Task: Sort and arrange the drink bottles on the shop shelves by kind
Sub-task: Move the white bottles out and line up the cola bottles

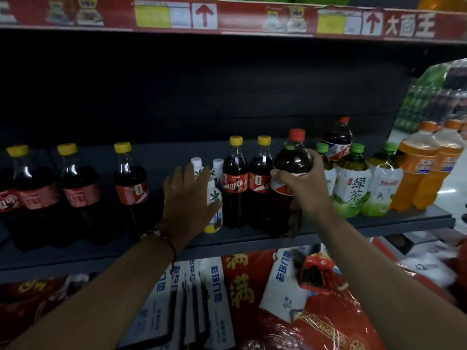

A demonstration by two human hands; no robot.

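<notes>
A: Where's the big cola bottle (290, 173)?

B: On the grey shelf (379, 223), near its front edge, standing upright with its red cap on top. The right hand (300, 183) is wrapped round its shoulder, fingers curled.

A: And the left hand (187, 195)?

B: Fingers spread nearly straight, resting against a small white bottle (214, 198), also upright. It isn't gripping it.

A: Neighbours?

B: Two yellow-capped colas (246, 183) stand just left of the big bottle, green tea bottles (352, 183) right of it, orange soda (417, 173) at the shelf's end.

A: Any room?

B: A bare gap between the left hand and another yellow-capped cola (131, 183).
</notes>
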